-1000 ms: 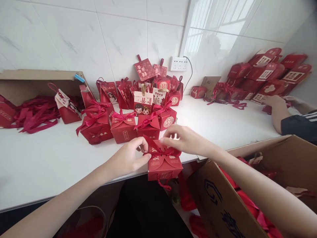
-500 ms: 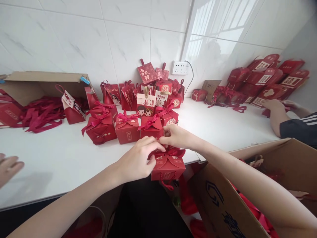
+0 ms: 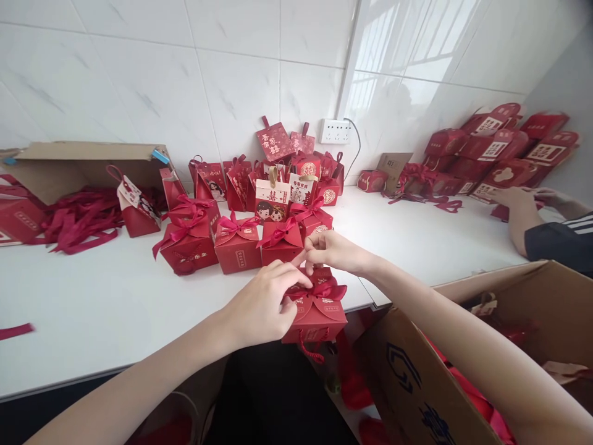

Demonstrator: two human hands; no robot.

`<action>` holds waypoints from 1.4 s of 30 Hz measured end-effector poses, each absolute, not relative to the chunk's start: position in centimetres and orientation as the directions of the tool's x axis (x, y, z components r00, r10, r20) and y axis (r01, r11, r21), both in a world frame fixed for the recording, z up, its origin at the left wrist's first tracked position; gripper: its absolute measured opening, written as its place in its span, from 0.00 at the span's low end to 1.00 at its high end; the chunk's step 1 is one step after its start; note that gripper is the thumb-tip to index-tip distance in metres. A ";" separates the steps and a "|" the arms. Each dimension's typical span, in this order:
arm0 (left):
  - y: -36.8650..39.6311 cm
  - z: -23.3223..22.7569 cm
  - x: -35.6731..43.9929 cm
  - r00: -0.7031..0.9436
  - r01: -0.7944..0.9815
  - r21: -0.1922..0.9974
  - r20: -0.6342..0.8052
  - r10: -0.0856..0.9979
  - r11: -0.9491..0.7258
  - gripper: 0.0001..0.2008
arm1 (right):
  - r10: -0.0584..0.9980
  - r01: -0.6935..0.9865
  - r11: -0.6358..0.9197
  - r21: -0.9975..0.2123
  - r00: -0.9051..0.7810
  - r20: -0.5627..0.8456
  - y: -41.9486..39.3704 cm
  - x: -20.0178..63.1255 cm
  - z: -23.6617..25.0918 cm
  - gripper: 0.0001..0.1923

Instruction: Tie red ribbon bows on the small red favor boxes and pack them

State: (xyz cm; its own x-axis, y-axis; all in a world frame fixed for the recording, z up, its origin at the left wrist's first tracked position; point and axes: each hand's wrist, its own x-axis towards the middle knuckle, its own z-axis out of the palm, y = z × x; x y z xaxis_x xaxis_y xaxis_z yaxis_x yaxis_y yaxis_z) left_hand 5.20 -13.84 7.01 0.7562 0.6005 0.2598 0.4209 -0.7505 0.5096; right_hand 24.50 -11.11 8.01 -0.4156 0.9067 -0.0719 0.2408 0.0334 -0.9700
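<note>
A red gift box with gold print sits at the table's front edge, a twisted cord handle hanging from its near side. A red satin ribbon is tied in a bow across its top. My left hand rests at the box's left side, its fingers curled onto the ribbon by the knot. Just above the box's far edge, my right hand is closed in a pinch, close to the left fingertips; what lies between its fingers is hidden.
Behind stand several bow-tied red boxes and small handled gift bags. Loose ribbons spill from a carton at left. An open cardboard box is at my right. A co-worker's hands work beside stacked red boxes.
My right hand has lifted slightly off the bow, showing more of the box top. Another person's hand has left the left edge, where a ribbon end now shows.
</note>
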 end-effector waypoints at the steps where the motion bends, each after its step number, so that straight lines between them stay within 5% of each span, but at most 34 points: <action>1: -13.9 7.0 5.3 0.742 0.428 0.518 0.267 0.615 -0.741 0.15 | 0.907 0.274 0.064 -0.960 -0.417 -0.059 -11.1 24.6 8.1 0.09; 3: -14.0 6.7 5.8 0.699 0.453 0.530 0.288 0.655 -0.717 0.07 | 0.899 0.334 0.168 -0.928 -0.438 0.005 -11.0 24.7 8.2 0.02; 7: -14.0 5.9 6.9 0.619 0.512 0.528 0.320 0.717 -0.678 0.05 | 0.792 0.402 0.490 -0.774 -0.577 0.201 -10.8 25.1 8.4 0.22; 11: -13.9 5.5 7.3 0.609 0.509 0.538 0.327 0.723 -0.672 0.03 | 0.717 0.515 0.611 -0.601 -0.681 0.145 -10.2 25.9 8.6 0.20; 15: -13.9 5.5 7.0 0.621 0.472 0.565 0.332 0.710 -0.677 0.04 | 0.703 0.528 0.574 -0.626 -0.709 0.046 -9.4 27.2 8.8 0.09; 25: -13.9 5.5 6.9 0.649 0.455 0.546 0.339 0.682 -0.704 0.03 | 0.695 0.426 0.343 -0.837 -0.715 -0.079 -9.4 27.7 8.9 0.13; 30: -13.9 5.3 6.8 0.636 0.451 0.544 0.360 0.683 -0.707 0.03 | 0.731 0.477 0.383 -0.791 -0.680 -0.056 -9.3 27.7 8.6 0.08; 39: -13.8 5.6 7.0 0.677 0.480 0.473 0.335 0.655 -0.739 0.04 | 0.805 0.335 0.135 -0.932 -0.586 -0.094 -9.2 26.7 8.2 0.19; 42: -13.8 5.6 7.0 0.683 0.492 0.470 0.312 0.660 -0.732 0.04 | 0.799 0.357 0.157 -0.921 -0.594 -0.094 -8.6 26.1 7.8 0.22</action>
State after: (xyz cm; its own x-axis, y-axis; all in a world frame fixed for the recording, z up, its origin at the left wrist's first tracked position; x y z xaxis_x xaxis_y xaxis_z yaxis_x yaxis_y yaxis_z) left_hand 6.99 -13.78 5.60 0.6833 0.6599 0.3125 0.4924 -0.7324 0.4702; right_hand 26.15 -8.57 7.77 -0.5943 0.7988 -0.0939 0.3569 0.1573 -0.9208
